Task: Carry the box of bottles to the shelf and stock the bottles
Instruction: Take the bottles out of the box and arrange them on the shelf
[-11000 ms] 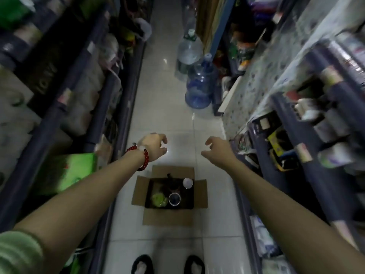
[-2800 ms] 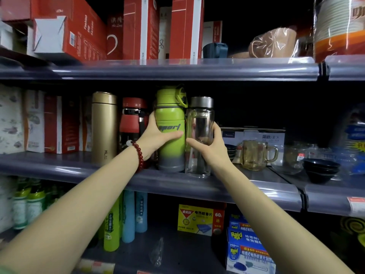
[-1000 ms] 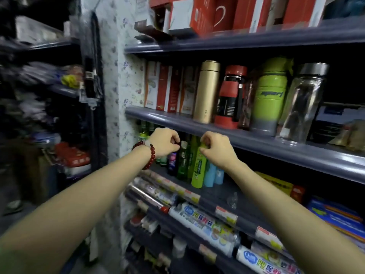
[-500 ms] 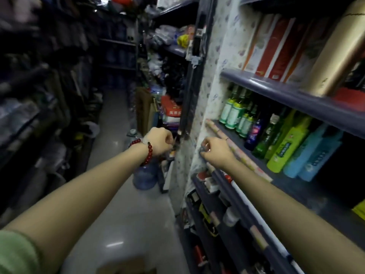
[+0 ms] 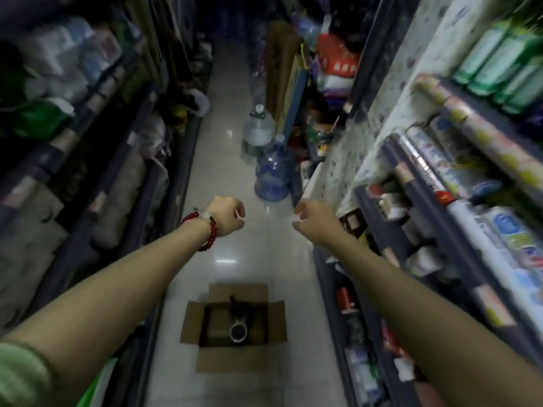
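An open cardboard box [image 5: 232, 358] sits on the aisle floor below my arms, its flaps spread flat. Inside stand a dark bottle [image 5: 235, 307] and a bottle with a round metal rim [image 5: 238, 332]. My left hand [image 5: 226, 216], with a red bead bracelet on the wrist, hangs high above the box with loosely curled fingers and nothing in it. My right hand [image 5: 310, 215] is level with it, fingers apart and empty, close to the right shelf edge [image 5: 379, 224].
Two large water jugs [image 5: 271, 171] stand on the floor farther down the aisle, near the right side. Stocked shelves [image 5: 97, 160] line both sides of the narrow tiled aisle. Green bottles [image 5: 505, 60] fill the upper right shelf.
My view has swung from the right-hand shelf down to the aisle floor, so the box is in sight. Both hands have come off the shelf edge and loosened.
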The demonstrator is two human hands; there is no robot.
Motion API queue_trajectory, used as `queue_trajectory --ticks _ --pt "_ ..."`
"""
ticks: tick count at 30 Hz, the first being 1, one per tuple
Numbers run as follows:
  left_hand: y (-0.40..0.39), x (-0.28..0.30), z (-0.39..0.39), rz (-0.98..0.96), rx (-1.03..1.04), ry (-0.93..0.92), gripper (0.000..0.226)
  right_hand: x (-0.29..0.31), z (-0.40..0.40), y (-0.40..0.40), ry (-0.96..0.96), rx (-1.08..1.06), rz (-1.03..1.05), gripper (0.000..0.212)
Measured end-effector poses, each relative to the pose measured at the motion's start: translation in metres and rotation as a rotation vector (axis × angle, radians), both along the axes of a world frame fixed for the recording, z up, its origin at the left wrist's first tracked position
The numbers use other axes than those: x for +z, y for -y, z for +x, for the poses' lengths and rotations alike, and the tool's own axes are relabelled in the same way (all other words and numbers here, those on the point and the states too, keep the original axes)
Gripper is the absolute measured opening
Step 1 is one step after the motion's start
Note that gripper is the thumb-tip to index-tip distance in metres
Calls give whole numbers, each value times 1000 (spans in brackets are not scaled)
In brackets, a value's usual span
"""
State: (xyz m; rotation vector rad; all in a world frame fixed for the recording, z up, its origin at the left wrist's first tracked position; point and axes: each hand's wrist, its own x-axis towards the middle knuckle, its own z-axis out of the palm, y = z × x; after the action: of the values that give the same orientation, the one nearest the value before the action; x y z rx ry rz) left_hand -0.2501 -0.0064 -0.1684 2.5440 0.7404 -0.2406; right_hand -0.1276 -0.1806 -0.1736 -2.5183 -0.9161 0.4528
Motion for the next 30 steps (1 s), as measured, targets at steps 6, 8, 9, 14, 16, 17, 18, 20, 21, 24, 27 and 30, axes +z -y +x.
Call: queue_trajectory --ticks 6,8,9,14,16,17,18,20,21,24,27,30 --pt "-4 -169 -44 -65 7 -172 30 -149 -18 -4 -114 -18 -40 30" --pt "-3 -226 -56 -79 24 -199 30 -206 -28 -3 -131 -17 -59 30" --pt "-3 -255 -62 -92 37 -208 30 -234 -32 -2 -149 -14 -72 31" --pt "-4 -387 -82 -86 55 -255 29 -370 -59 1 -223 -6 -109 26" --pt "-5 -436 -82 -60 41 -258 31 -420 -68 1 -230 1 -103 23" --pt "-5 -456 -80 -47 35 -246 33 -444 -72 1 -232 14 -92 20" --pt "-5 -477 -78 -34 28 -226 36 -469 -75 0 -234 23 -75 19" --pt "-6 -517 -72 -34 13 -164 40 -515 -82 -1 -251 31 -43 19" --pt "-6 -536 -69 -50 7 -129 42 -538 -86 -1 -255 31 -29 21" --pt "-6 -590 -61 -96 10 3 42 -599 -96 -5 -248 31 31 29" --pt "-3 -636 -53 -107 -18 153 43 -646 -106 -7 -244 22 136 28" --pt "-4 -672 -47 -100 -59 246 50 -677 -115 -7 -197 -17 240 30"
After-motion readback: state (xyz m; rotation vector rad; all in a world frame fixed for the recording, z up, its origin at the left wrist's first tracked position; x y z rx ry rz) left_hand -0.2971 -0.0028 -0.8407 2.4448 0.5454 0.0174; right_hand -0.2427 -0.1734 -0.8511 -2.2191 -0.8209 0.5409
